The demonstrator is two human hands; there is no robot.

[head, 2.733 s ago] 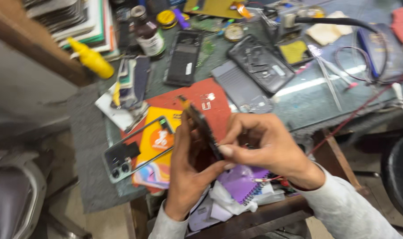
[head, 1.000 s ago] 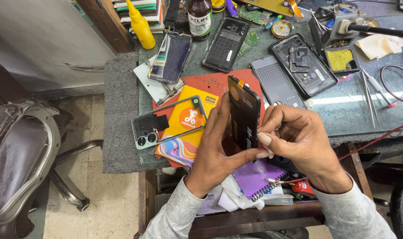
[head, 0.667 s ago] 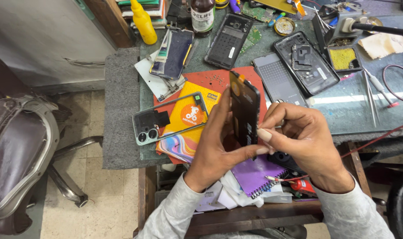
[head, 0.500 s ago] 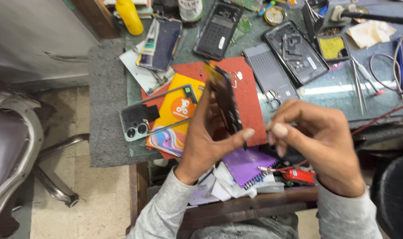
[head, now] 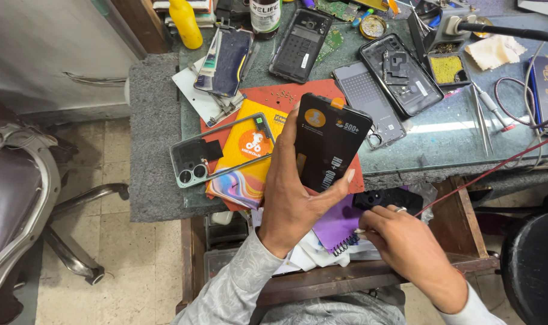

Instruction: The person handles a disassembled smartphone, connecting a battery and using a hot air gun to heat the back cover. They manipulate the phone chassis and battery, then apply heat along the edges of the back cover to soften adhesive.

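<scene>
1. A black phone screen panel [head: 329,141] with orange round marks on its film is held upright above the desk by the left hand [head: 292,201]. The thumb lies along its left edge and one finger is pressed against its lower right side, so the hand is closed around it.
2. The right hand [head: 400,241] is lowered to the front edge of the desk, well apart from the left hand. Its fingertips are pinched together near a purple spiral notebook [head: 337,225]; something thin and pale seems to be held there, but what it is cannot be told.
3. A black phone back cover [head: 387,200] is seen just above the right hand, at the edge of the desk.
4. Under the held panel, an orange mat [head: 274,96] is laid on the glass desk top [head: 448,138].
5. On the mat, left of the held panel, a yellow-orange box [head: 247,156] is placed, and a grey-green phone frame [head: 217,150] with camera holes lies across it.
6. Further back, several opened phones, a yellow bottle [head: 185,23] and tweezers [head: 482,117] are seen.
</scene>
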